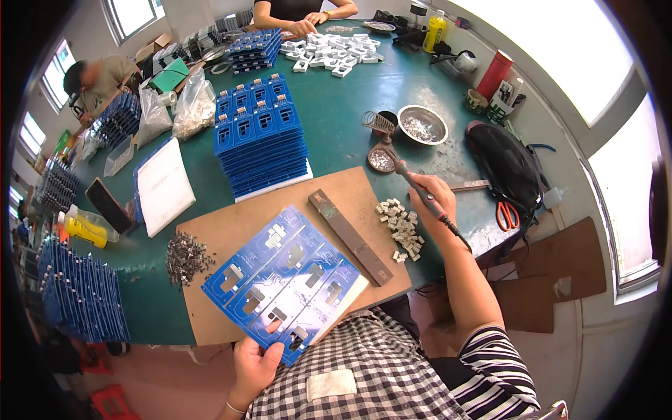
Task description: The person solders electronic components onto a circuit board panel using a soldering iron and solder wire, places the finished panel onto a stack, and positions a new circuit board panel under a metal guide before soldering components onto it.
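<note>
My left hand [256,367] grips the near corner of a blue circuit board panel [281,288] with several cut-outs, thumb on top. The panel lies tilted over a brown board [199,315], its near edge above my lap. My right hand [439,194] is wrapped round the handle of a soldering iron [425,197]. The iron points away and left, its front end at a small round dish [382,159] below a coiled iron holder [378,122]. A dark metal bar [350,238] lies beside the panel. Small pale box-shaped parts [401,229] are heaped near my right forearm.
Dark small parts [186,257] lie piled left of the panel. A tall stack of blue panels [262,150] stands beyond. A metal bowl [423,124], orange-handled scissors [507,215] and a black bag [505,164] are at right. Across the table a person handles white parts [332,52].
</note>
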Demonstrator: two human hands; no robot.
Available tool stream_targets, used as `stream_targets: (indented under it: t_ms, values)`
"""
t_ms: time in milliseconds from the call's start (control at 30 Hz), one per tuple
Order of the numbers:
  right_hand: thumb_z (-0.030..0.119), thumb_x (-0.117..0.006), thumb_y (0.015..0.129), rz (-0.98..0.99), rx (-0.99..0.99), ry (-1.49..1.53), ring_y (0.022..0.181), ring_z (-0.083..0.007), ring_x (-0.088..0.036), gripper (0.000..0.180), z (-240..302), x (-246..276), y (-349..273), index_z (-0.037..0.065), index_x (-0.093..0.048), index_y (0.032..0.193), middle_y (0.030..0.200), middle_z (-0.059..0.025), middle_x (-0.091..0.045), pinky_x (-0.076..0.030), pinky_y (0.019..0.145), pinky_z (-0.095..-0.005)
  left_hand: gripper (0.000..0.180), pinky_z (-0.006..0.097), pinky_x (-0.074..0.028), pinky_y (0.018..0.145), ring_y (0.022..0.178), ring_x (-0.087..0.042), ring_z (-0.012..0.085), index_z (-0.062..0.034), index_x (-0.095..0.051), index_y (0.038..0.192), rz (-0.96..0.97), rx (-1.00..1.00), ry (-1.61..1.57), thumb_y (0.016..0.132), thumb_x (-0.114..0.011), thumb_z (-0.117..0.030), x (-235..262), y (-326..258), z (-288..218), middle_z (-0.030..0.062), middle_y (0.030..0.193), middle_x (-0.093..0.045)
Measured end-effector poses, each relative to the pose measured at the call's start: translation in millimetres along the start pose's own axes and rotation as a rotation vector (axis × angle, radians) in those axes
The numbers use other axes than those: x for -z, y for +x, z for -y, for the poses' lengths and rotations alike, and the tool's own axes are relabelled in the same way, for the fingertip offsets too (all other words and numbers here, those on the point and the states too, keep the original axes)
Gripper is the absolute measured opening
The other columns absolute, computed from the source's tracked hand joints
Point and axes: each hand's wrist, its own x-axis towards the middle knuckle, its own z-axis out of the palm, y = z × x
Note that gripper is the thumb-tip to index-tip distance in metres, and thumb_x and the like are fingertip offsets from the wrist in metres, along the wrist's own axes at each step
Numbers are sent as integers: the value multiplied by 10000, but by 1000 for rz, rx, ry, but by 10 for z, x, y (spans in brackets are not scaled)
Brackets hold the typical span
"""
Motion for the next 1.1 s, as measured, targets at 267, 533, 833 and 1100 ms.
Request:
stream_targets:
  t_ms: [267,533,833,1100]
  values:
    - [82,-769,719,301,233,-234,856,-230,-617,318,148,281,94,134,-688,1022,886,-10,-661,-433,792,-354,459,312,-531,883,995,-667,171,86,-538,1304,32,13,-11,970,-652,-208,20,3,-7,135,1125,-684]
    - [217,-668,949,-183,-812,917,692,-166,-666,228,-29,51,179,8,-613,1021,869,-117,-680,-546,606,-276,430,318,-540,874,986,-674,184,70,-549,1297,22,16,-32,963,-653,-180,-4,1,18,138,1128,-678]
    - [241,-661,954,-237,-1055,958,685,-195,-681,244,-200,7,172,14,-584,1003,866,-131,-682,-576,593,-286,423,318,-547,864,972,-679,183,63,-553,1291,9,-18,-22,971,-645,-198,20,-32,126,141,1131,-677]
    - [232,-659,948,-410,-999,1228,801,-191,-675,232,-360,266,-143,36,-606,1060,893,-109,-666,-568,664,-264,466,332,-561,865,982,-679,187,84,-542,1289,-5,-25,-101,981,-639,-252,-10,11,147,151,1157,-672]
